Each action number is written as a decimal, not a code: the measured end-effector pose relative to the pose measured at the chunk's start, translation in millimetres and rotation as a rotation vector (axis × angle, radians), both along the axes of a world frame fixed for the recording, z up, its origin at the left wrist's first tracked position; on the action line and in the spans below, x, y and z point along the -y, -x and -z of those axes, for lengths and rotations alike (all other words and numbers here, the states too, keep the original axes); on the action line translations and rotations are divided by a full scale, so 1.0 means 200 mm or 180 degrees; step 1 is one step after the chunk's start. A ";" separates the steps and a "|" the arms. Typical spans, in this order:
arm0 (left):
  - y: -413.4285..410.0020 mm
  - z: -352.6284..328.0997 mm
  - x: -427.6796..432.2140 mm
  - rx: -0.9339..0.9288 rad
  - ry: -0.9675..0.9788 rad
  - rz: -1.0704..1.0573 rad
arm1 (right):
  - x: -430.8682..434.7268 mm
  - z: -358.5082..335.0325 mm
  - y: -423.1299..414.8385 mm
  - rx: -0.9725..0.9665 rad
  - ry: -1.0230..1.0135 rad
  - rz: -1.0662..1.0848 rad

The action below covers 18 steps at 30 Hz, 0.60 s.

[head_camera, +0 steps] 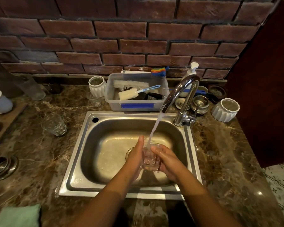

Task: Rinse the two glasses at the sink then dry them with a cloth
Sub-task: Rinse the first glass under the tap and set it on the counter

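I hold a clear square glass [150, 161] over the steel sink [82, 145], under the stream running from the chrome tap [179, 90]. My left hand [137, 154] grips its left side, thumb up along the rim. My right hand [166, 158] wraps its right side, fingers over the rim. Water falls into the glass. A second clear faceted glass [54, 124] stands on the marble counter left of the sink. A green cloth [18, 216] lies at the counter's bottom left corner.
Behind the sink sits a plastic tub [136, 104] of brushes, with white ribbed jars [97, 86] [225, 109], steel cups [201, 104] and a soap pump [191, 71] around it. Steel bowls [2, 167] rest at the left edge. A dark cabinet [266, 79] stands at the right.
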State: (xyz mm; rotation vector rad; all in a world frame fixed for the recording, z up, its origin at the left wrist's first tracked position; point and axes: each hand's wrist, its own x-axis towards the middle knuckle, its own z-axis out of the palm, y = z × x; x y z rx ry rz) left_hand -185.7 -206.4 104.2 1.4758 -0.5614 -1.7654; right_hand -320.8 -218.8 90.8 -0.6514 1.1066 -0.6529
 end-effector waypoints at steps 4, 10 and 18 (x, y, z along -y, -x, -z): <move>0.01 0.02 -0.07 0.0098 -0.0135 -0.0045 | -0.04 -0.02 0.00 0.0081 -0.0326 -0.0028; 0.00 -0.03 -0.17 0.0142 -0.0245 0.0004 | -0.10 -0.11 0.02 -0.0064 -0.0675 -0.0357; 0.00 -0.09 -0.22 0.0175 -0.0256 0.0087 | -0.15 -0.17 0.03 -0.0088 -0.0627 -0.0359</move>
